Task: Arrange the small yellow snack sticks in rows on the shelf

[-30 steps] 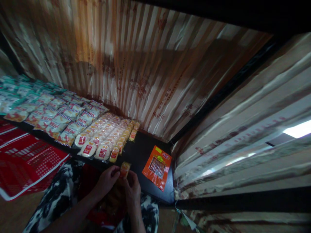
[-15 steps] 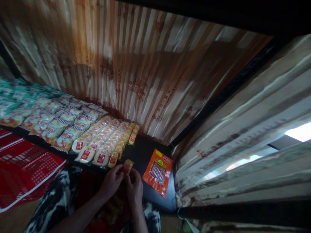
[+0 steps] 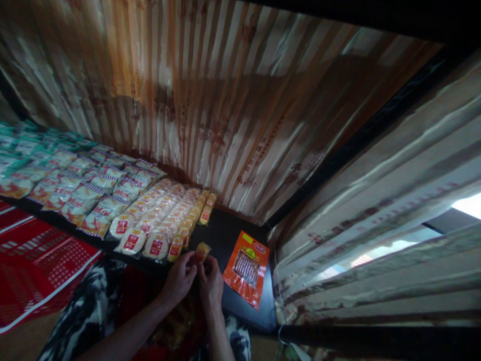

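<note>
A small yellow-wrapped snack packet (image 3: pixel 203 250) with a red label is pinched between my two hands, just above the shelf's front edge. My left hand (image 3: pixel 182 275) closes on its left side, and my right hand (image 3: pixel 211 281) grips its lower right. Close by on the left, rows of similar yellow packets (image 3: pixel 176 246) lie on the black shelf (image 3: pixel 218 225). Beside them are rows of round white packaged crackers (image 3: pixel 131 241) with red labels. An orange snack pouch (image 3: pixel 247 268) lies flat to the right of my hands.
White and blue snack bags (image 3: pixel 104 215), then green bags (image 3: pixel 28 145), fill the shelf's left part. A red basket (image 3: pixel 41 260) stands at lower left. Pleated printed sheeting (image 3: pixel 210 100) backs the shelf, and a dark frame bar (image 3: pixel 356 140) slants down at the right.
Both hands have shifted slightly right with the yellow packet held between them. The packet is tilted a little differently. The goods on the shelf have not moved.
</note>
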### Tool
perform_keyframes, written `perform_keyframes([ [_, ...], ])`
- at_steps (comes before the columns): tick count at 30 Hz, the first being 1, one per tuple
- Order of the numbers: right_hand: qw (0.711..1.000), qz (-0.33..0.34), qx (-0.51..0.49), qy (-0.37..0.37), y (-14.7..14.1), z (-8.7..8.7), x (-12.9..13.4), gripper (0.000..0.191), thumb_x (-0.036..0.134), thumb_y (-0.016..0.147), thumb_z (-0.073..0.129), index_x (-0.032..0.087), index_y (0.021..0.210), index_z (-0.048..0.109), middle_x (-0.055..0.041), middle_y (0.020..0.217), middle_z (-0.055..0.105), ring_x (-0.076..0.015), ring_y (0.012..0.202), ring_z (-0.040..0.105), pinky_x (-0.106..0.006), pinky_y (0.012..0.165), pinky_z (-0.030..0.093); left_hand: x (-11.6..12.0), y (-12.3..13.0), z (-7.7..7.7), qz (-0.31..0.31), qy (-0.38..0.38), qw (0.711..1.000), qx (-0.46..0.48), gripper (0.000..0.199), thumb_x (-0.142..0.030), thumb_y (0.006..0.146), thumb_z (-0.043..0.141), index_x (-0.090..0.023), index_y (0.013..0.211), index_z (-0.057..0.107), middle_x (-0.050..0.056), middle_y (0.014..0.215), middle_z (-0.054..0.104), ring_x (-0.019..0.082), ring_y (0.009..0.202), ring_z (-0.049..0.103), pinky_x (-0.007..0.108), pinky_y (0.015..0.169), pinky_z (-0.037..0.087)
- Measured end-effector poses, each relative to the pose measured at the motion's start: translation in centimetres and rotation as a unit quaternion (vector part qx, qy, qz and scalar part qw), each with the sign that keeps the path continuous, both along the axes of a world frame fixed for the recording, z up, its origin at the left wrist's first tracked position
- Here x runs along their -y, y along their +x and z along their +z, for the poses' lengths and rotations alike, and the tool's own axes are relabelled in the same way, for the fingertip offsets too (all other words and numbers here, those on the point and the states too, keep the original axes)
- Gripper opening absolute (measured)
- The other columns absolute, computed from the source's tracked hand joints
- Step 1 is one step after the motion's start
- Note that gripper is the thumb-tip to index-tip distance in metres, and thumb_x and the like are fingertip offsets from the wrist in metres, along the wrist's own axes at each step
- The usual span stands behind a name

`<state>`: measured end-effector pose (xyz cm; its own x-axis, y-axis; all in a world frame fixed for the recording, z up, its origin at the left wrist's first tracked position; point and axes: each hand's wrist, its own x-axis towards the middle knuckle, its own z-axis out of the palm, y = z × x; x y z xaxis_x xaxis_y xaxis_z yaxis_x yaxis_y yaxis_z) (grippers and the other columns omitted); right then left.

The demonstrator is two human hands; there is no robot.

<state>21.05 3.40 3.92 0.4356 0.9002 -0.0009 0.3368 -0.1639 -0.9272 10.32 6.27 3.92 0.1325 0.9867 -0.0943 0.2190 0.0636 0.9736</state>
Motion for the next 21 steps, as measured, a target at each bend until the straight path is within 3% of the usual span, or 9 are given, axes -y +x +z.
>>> perform_keyframes([
  [12,0.999,0.001,0.049,0.014,0.9,-0.8,-2.4,0.024,0.035,0.076,0.053,0.019,0.091,0.062,-0.0040,0.079,0.069,-0.0183,0.068,0.065,-0.026,0.061,0.047,-0.7,1.3,-0.7,-0.014,-0.009,0.999,0.043,0.043,-0.024,0.075,0.048,-0.015,0.117,0.050,0.014,0.125,0.056,0.021,0.105,0.060,0.038,0.093,0.048],
  [21,0.995,-0.011,0.100,0.002,1.3,-1.4,-3.7,0.027,0.033,0.076,0.051,0.016,0.094,0.064,-0.0069,0.084,0.066,-0.0166,0.066,0.064,-0.025,0.060,0.048,-1.6,2.5,-2.0,0.022,0.062,0.998,0.015,0.037,-0.025,0.075,0.049,-0.016,0.110,0.055,0.013,0.126,0.053,0.023,0.117,0.051,0.040,0.095,0.046],
])
